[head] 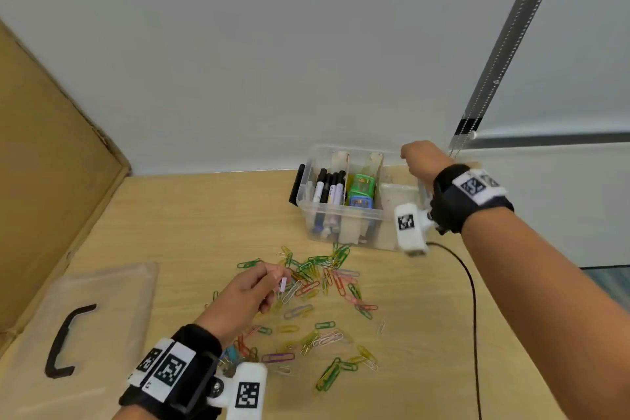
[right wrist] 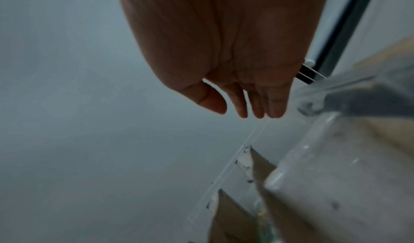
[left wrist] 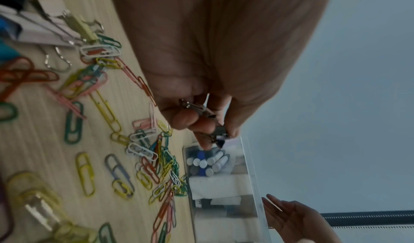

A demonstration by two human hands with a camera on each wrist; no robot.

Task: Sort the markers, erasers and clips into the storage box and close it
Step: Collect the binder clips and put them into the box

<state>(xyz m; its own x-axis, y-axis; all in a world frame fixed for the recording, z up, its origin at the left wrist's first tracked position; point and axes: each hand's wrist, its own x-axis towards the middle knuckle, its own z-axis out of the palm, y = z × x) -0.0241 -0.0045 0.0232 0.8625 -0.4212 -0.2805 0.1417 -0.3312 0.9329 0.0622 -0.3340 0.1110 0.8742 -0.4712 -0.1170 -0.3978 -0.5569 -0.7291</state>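
Left hand hovers above the paper clips scattered across the desk; its grip is narrow, thumb and fingertips pinching a small binder clip, pale lilac from the head view, metal arms showing at the wrist camera.

Clear storage box sits at about 1 o'clock from that hand, near the wall, lid off. Three compartments split by cardboard dividers: markers standing in the 9 o'clock section, green and blue erasers in the middle one; the 3 o'clock section looks cloudy, contents unreadable.

Right hand held over the box's far 3 o'clock corner. Its grip is loose and wide, fingers straight and together, nothing in them.

Transparent lid with black handle lies flat at 9 o'clock of the left hand, beside a cardboard sheet. A black cable trails over the desk at 3 o'clock.
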